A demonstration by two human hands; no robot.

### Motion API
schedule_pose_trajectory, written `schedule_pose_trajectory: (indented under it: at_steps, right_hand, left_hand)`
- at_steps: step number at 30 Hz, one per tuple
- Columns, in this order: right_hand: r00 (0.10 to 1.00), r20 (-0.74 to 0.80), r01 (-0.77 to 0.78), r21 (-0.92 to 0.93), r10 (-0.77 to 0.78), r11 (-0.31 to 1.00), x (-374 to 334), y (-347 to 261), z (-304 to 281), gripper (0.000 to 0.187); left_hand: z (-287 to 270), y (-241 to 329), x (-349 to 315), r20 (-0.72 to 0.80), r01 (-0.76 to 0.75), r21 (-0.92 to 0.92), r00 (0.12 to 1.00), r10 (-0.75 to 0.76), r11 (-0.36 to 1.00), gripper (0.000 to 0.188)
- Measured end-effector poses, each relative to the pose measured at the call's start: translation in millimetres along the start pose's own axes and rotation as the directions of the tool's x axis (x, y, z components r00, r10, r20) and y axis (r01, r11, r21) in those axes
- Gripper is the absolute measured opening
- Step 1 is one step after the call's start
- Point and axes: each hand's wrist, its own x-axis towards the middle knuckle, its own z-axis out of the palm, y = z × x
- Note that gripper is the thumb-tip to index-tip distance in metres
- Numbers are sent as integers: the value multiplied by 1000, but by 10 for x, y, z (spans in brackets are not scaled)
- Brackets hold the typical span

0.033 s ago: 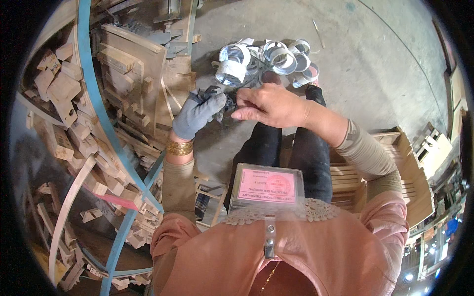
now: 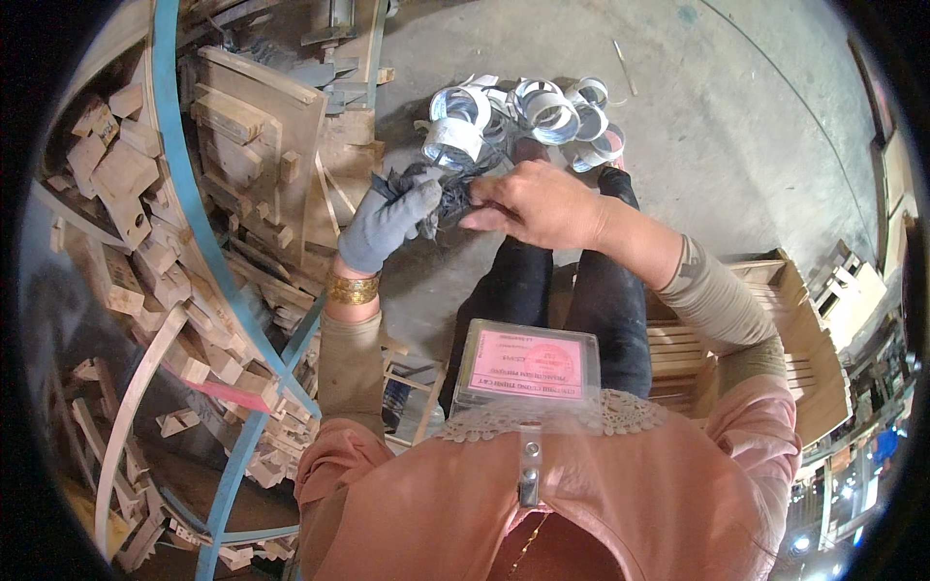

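Note:
My left hand [image 2: 390,221], in a grey work glove, is closed around a dark, stringy bundle [image 2: 453,198] of thin frayed strips. Against the bundle's right side are the curled fingers of my bare right hand [image 2: 528,205], thumb close to the forefinger. What exactly those fingertips grip is too small to tell. Just beyond the bundle, several white rings with shiny insides [image 2: 452,141] lie in a loose heap on the floor by my feet.
Cut wood blocks [image 2: 126,184] fill a blue-edged metal frame [image 2: 194,184] at my left. A wooden panel [image 2: 310,145] leans behind it. To my right stands a slatted wooden crate [image 2: 809,387]. A thin stick [image 2: 621,60] lies on the concrete floor [image 2: 717,116].
The dark bundle has spread and shows more of its strips between my hands. My right hand has shifted very slightly; the rings lie as before.

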Motion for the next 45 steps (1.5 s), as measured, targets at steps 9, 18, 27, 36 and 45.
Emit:
schedule_pose_trajectory:
  at_steps: [9,18,27,36,45]
  right_hand:
    - [768,-447,-362,289,460,886,-545,289,-857,20]
    - [821,-570,-172,-299,-31,939,58,31,381,31]
    - [709,-643,-426,-63,289,903,-1133,556,-618,14]
    - [361,-681,-911,-113,637,396,-1434,886,-114,43]
    - [909,-267,140,-527,-320,838,262,301,-69,34]
  left_hand:
    - [8,63,10,-148,195,-368,953,-264,909,22]
    - [247,236,173,12,219,-331,974,-228,918,41]
    - [-648,-262,61,-163,123,-37,978,-127,992,19]
    - [-70,-91,188,-179,91,-372,970,-167,924,43]
    - [221,187,98,-100,161,-42,981,-164,986,54]
